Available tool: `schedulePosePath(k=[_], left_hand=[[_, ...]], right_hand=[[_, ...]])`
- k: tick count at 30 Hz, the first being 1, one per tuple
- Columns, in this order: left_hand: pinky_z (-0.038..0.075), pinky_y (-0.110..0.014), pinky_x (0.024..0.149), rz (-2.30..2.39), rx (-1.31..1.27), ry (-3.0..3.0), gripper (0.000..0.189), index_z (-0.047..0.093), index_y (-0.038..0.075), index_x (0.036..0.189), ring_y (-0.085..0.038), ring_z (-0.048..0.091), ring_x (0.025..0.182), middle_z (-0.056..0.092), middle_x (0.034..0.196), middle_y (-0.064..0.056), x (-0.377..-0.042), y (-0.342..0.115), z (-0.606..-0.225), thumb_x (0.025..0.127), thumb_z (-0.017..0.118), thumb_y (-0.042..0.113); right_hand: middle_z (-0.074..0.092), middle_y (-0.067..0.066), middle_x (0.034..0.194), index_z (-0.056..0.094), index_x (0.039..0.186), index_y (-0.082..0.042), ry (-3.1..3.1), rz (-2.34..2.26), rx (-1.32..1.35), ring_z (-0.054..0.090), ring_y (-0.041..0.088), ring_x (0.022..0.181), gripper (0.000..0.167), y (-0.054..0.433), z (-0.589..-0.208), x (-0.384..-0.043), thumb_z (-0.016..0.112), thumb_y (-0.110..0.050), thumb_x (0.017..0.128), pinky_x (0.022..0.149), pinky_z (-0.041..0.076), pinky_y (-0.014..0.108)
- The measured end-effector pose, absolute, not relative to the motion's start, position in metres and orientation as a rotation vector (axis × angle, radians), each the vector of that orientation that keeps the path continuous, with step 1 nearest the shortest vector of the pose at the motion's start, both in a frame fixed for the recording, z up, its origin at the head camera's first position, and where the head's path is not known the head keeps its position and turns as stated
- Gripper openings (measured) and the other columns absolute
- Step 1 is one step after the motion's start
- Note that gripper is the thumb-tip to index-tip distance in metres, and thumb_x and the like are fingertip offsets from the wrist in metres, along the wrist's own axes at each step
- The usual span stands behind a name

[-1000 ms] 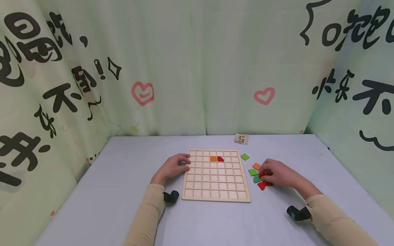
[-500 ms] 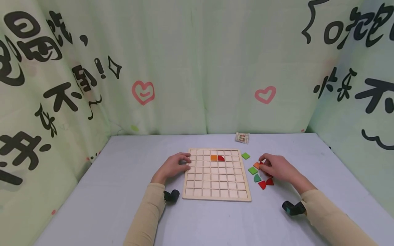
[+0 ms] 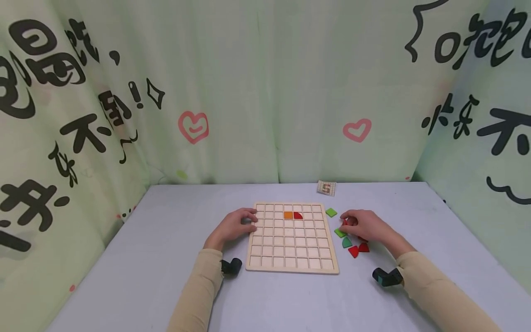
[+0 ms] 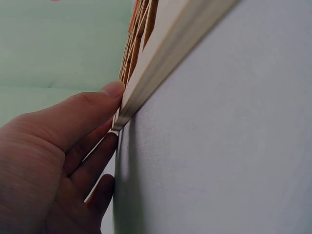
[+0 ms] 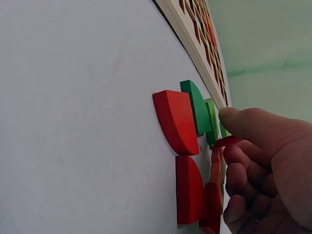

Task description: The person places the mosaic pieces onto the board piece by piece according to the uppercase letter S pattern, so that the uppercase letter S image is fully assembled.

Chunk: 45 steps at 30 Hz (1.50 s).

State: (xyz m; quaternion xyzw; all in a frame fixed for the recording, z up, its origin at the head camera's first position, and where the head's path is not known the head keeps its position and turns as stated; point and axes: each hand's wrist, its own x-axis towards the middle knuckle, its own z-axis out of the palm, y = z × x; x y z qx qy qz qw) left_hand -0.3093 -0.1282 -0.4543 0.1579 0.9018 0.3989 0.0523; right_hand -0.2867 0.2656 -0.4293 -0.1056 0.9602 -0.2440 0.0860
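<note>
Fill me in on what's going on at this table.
A person's left hand touches the left edge of a wooden grid board, while the right hand pinches a red piece beside it. An orange square and a red rounded piece sit in the grid. Other loose pieces, including a dark green one, lie right of the board.

Board point(image 3: 289, 252) pale tan, gridded; inset square point(image 3: 288, 215) orange; held piece point(image 5: 227, 141) red; sleeves point(image 3: 439, 286) beige
</note>
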Motion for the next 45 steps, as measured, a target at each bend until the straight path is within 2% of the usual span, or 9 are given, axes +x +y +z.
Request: schedulePosePath(k=[9,14,19,23,27,33,37,42,45], left_hand=[[0.033,-0.045,0.121,1.220,0.496,2.743,0.015,0.073,0.009,0.103,-0.029,0.043,0.144,0.058,0.144,-0.005,-0.306,-0.130,-0.455,0.088,0.075,0.010],[0.032,-0.046,0.121,1.222,0.491,2.742,0.015,0.073,0.009,0.103,-0.030,0.042,0.144,0.058,0.145,-0.005,-0.306,-0.129,-0.454,0.088,0.074,0.010],[0.032,-0.045,0.121,1.211,0.495,2.753,0.015,0.073,0.008,0.103,-0.029,0.043,0.144,0.058,0.144,-0.005,-0.307,-0.129,-0.453,0.088,0.074,0.010],[0.033,-0.045,0.121,1.200,0.505,2.762,0.015,0.073,0.008,0.103,-0.029,0.044,0.143,0.059,0.144,-0.005,-0.308,-0.130,-0.454,0.088,0.075,0.010],[0.033,-0.046,0.121,1.196,0.521,2.760,0.016,0.073,0.007,0.104,-0.030,0.044,0.143,0.059,0.144,-0.007,-0.308,-0.131,-0.455,0.088,0.074,0.010],[0.032,-0.046,0.121,1.191,0.515,2.761,0.016,0.073,0.008,0.104,-0.030,0.043,0.144,0.059,0.144,-0.006,-0.309,-0.131,-0.455,0.088,0.075,0.011],[0.031,-0.044,0.122,1.196,0.503,2.755,0.016,0.073,0.009,0.104,-0.029,0.043,0.144,0.058,0.145,-0.005,-0.310,-0.131,-0.454,0.088,0.075,0.011],[0.032,-0.046,0.122,1.193,0.519,2.753,0.017,0.073,0.008,0.104,-0.030,0.043,0.144,0.058,0.144,-0.007,-0.310,-0.130,-0.454,0.088,0.074,0.011],[0.032,-0.047,0.121,1.188,0.525,2.750,0.016,0.072,0.008,0.104,-0.031,0.043,0.144,0.058,0.144,-0.007,-0.309,-0.130,-0.455,0.088,0.074,0.011]], right_hand=[[0.064,0.002,0.088,0.064,0.124,0.000,2.835,-0.776,-0.410,0.055,0.015,0.079,0.046,0.260,-0.427,-0.285,0.074,-0.029,0.090,0.062,0.049,0.026],[0.061,0.001,0.088,0.065,0.125,0.000,2.779,-0.751,-0.444,0.054,0.016,0.081,0.041,0.259,-0.424,-0.286,0.071,-0.022,0.090,0.064,0.048,0.027],[0.065,0.004,0.096,0.068,0.122,-0.002,2.740,-0.729,-0.467,0.054,0.017,0.084,0.034,0.260,-0.422,-0.288,0.066,-0.015,0.091,0.066,0.048,0.029],[0.066,0.004,0.102,0.070,0.117,-0.005,2.762,-0.741,-0.479,0.054,0.018,0.088,0.028,0.260,-0.425,-0.291,0.069,-0.017,0.092,0.070,0.049,0.028],[0.064,0.006,0.103,0.069,0.116,-0.005,2.801,-0.780,-0.469,0.054,0.018,0.086,0.027,0.259,-0.427,-0.293,0.071,-0.018,0.092,0.068,0.049,0.028],[0.063,0.004,0.091,0.067,0.112,-0.005,2.862,-0.752,-0.446,0.054,0.017,0.081,0.024,0.253,-0.430,-0.300,0.069,-0.022,0.095,0.067,0.047,0.027],[0.063,0.003,0.092,0.066,0.118,-0.005,2.867,-0.708,-0.448,0.054,0.017,0.085,0.030,0.254,-0.428,-0.304,0.068,-0.025,0.095,0.071,0.049,0.027],[0.065,0.007,0.106,0.067,0.125,-0.007,2.783,-0.658,-0.556,0.055,0.019,0.092,0.034,0.263,-0.424,-0.305,0.065,-0.011,0.092,0.072,0.052,0.027],[0.064,0.007,0.108,0.068,0.127,-0.010,2.725,-0.659,-0.596,0.055,0.019,0.092,0.037,0.268,-0.422,-0.305,0.067,-0.009,0.090,0.069,0.053,0.026]])
